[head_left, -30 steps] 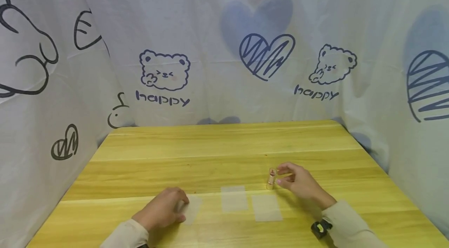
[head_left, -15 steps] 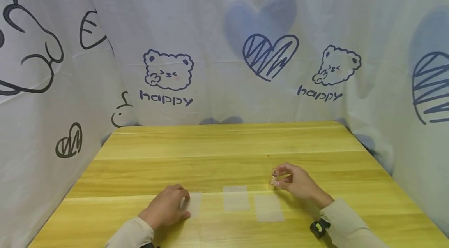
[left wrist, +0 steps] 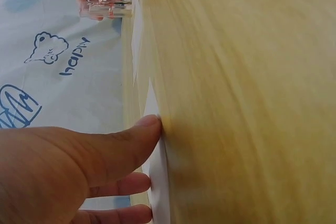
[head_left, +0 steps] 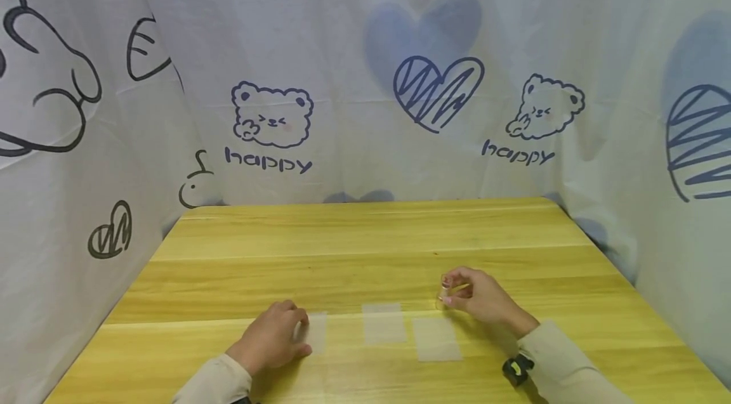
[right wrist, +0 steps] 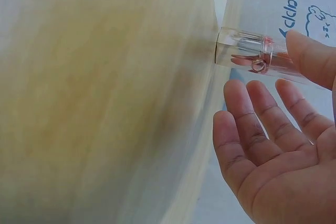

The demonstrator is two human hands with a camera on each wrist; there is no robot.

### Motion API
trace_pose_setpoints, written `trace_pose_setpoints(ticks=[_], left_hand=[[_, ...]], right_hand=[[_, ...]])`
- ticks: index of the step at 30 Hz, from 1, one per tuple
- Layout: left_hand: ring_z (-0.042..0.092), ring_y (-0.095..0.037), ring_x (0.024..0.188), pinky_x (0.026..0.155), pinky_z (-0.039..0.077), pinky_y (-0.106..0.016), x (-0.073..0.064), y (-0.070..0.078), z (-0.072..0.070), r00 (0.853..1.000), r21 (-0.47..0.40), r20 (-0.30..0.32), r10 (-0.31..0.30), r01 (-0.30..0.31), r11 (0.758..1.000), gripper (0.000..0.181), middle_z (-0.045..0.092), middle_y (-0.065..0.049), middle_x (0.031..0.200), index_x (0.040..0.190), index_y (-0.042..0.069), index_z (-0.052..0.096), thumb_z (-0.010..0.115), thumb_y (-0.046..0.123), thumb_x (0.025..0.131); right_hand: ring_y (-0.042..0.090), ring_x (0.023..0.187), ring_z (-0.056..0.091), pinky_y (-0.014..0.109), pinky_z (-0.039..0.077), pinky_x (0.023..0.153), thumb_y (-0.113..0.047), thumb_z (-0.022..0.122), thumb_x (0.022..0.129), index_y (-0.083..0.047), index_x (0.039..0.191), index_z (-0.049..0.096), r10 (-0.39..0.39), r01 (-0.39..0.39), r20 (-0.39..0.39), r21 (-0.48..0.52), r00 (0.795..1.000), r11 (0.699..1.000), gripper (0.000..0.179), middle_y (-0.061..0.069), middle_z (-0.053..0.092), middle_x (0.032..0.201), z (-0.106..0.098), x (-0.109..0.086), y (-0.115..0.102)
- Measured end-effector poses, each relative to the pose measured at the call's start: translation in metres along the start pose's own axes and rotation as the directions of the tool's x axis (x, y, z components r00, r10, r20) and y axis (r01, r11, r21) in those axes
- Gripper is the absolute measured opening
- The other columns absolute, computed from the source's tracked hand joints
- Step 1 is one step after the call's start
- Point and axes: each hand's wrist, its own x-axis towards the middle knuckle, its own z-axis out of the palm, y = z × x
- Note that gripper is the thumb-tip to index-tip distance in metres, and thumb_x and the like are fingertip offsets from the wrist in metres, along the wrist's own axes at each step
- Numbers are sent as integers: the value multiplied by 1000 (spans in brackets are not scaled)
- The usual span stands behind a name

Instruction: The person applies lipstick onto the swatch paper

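Note:
A lipstick [head_left: 443, 293] in a clear case with a metallic band stands upright on the wooden table, behind the right-hand white square of paper [head_left: 436, 339]. Pinching its upper part between thumb and fingers is my right hand [head_left: 485, 302]; in the right wrist view the other fingers stay extended beside the lipstick [right wrist: 244, 48]. At the left, my left hand [head_left: 271, 337] rests its fingertips on another white paper [head_left: 316, 333], with thumb and fingers apart in the left wrist view. That hand covers part of the sheet.
Between the hands lies a third white paper [head_left: 384, 323]. The yellow wooden table [head_left: 365, 239] has a hanging patterned cloth [head_left: 342, 74] behind it and along both sides. A black band [head_left: 516, 369] sits on the right wrist.
My right thumb and fingers have closed onto the lipstick, which stays in place. The left paper has turned straighter under my left hand. The head view has shifted slightly.

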Motion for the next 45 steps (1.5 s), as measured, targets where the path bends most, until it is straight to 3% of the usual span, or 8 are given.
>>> trace_pose_setpoints(ticks=[15,23,35,45], left_hand=[[57,-32,90,80,50,-49,-1,-1,0,999,24,-16,46,-46,999,40,59,-11,96,94,2,66,87,26,71],[57,-32,93,83,49,-49,-1,-2,1,1000,22,-1,25,-25,999,40,59,-10,98,95,3,66,87,28,71],[56,-31,90,80,49,-49,-1,-3,2,999,28,-11,50,-49,998,38,58,-10,96,94,4,65,86,27,72],[56,-33,92,82,48,-50,-2,-3,2,999,17,-7,36,-36,999,38,59,-11,98,94,4,65,86,27,72]], right_hand=[[23,90,64,31,54,78,-12,73,87,2,113,62,8,-8,12,-6,1000,1000,31,7,62,102,3,2,-3],[23,91,64,30,54,78,-12,73,88,2,113,62,15,-14,11,-17,1000,1000,31,7,62,104,3,2,-3],[23,95,63,33,53,80,-14,70,90,1,114,62,12,-13,-5,-73,1000,997,30,6,62,107,4,2,-5],[20,92,62,36,53,80,-15,70,90,1,114,63,20,-21,-14,-81,1000,996,29,4,64,105,4,2,-9]])
